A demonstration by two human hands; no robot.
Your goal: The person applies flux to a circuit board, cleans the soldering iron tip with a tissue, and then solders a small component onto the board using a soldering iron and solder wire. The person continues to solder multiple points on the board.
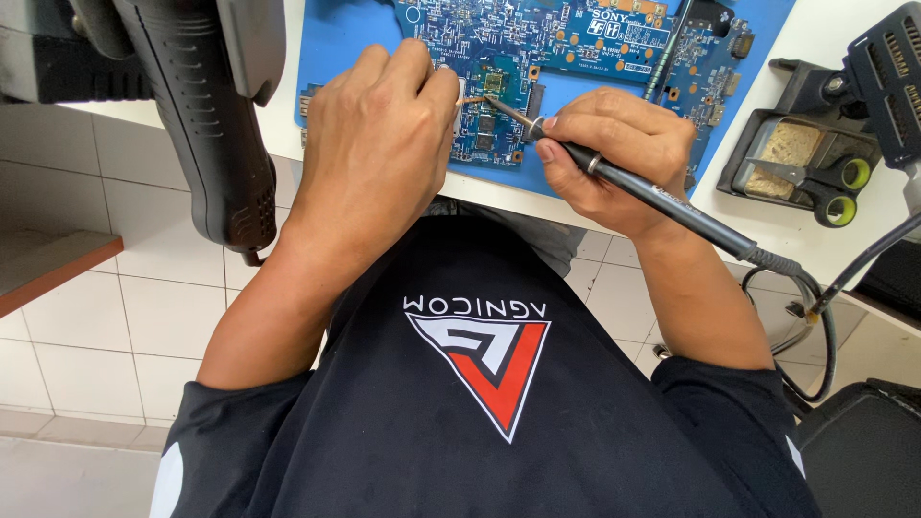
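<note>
A blue circuit board (576, 43) lies on a blue mat (345, 38) on the white bench. My right hand (619, 153) grips a black soldering iron (662, 203), its metal tip resting on the board near a small square chip (493, 83). My left hand (379, 134) rests on the board's left part, fingers pinched together at its edge beside the tip; whether it holds a thin piece there is hidden.
A black hot-air tool (206, 125) hangs at the upper left. A black iron stand (801, 158) with a sponge tray and yellow-ringed holders sits at the right, with a cable (815, 317) looping down. Tiled floor lies below the bench edge.
</note>
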